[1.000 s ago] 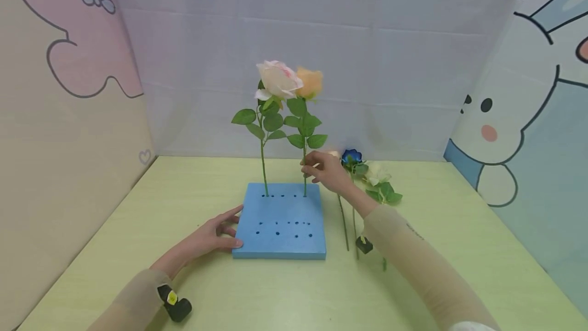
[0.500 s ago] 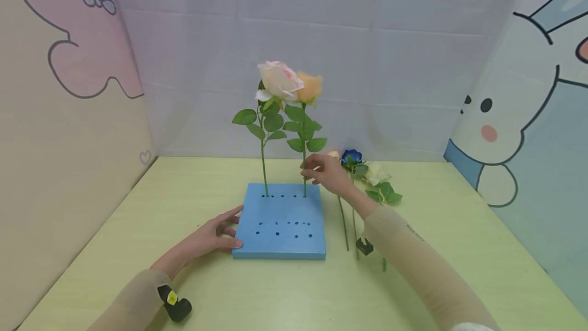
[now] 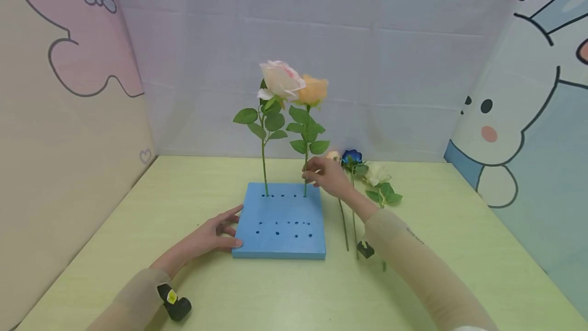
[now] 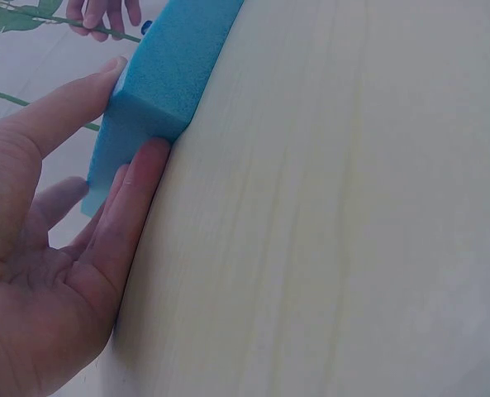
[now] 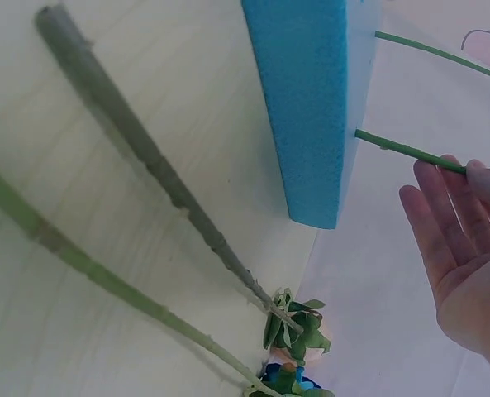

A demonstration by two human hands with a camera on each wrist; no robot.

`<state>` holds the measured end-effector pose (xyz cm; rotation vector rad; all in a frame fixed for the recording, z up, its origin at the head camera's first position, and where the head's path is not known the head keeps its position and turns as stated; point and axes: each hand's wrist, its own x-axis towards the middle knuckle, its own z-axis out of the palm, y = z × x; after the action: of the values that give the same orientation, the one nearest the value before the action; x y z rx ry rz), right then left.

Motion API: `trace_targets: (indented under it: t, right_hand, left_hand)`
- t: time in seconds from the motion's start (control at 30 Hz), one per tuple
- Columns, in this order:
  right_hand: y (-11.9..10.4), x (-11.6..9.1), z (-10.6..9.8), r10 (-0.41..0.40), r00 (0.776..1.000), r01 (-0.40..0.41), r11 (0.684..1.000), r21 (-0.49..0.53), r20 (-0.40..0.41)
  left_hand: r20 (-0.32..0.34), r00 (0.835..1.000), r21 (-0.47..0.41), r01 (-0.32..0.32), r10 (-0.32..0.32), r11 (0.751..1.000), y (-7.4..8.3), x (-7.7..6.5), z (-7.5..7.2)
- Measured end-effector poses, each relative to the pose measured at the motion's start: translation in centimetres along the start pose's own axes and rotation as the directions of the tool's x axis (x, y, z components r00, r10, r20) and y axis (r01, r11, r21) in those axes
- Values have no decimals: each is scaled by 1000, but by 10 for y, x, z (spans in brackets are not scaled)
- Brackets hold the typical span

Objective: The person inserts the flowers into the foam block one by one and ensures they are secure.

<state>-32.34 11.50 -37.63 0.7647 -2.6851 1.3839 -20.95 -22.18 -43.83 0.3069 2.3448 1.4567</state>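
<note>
The right hand (image 3: 327, 174) pinches the green stem of an orange-yellow rose (image 3: 313, 91) between thumb and fingers. The stem's foot stands upright in a hole near the back right of a blue foam board (image 3: 285, 211). In the right wrist view the pinched stem (image 5: 406, 150) runs from the board's top face to the fingertips. My left hand (image 3: 213, 234) rests against the board's left edge, fingers extended. The left wrist view shows its thumb (image 4: 83, 95) at the board's upper edge and another finger against the side. A pale pink rose (image 3: 281, 80) stands at the back left.
On the table (image 3: 202, 178), right of the board, lie a blue rose (image 3: 352, 157), a white rose (image 3: 378, 173) and a peach one (image 3: 333, 155), partly behind the right hand. Several unused holes dot the board. A pale curtain (image 3: 206, 65) hangs behind.
The right hand has slid slightly down with the stem, and the orange-yellow rose has sunk a little and shifted slightly right. The left hand and board have stayed put.
</note>
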Motion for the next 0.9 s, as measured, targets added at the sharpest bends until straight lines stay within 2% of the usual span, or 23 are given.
trace_targets:
  t: [0.2, 0.9]
  right_hand:
    - [2, -1, 2, -30, 999, 31, 998, -49, 13]
    - [5, -4, 2, -44, 999, 45, 998, -39, 17]
  left_hand:
    - [0, 1000, 4, -1, 1, 1000, 0, 0, 0]
    - [11, 1000, -10, -1, 1, 1000, 2, -3, 0]
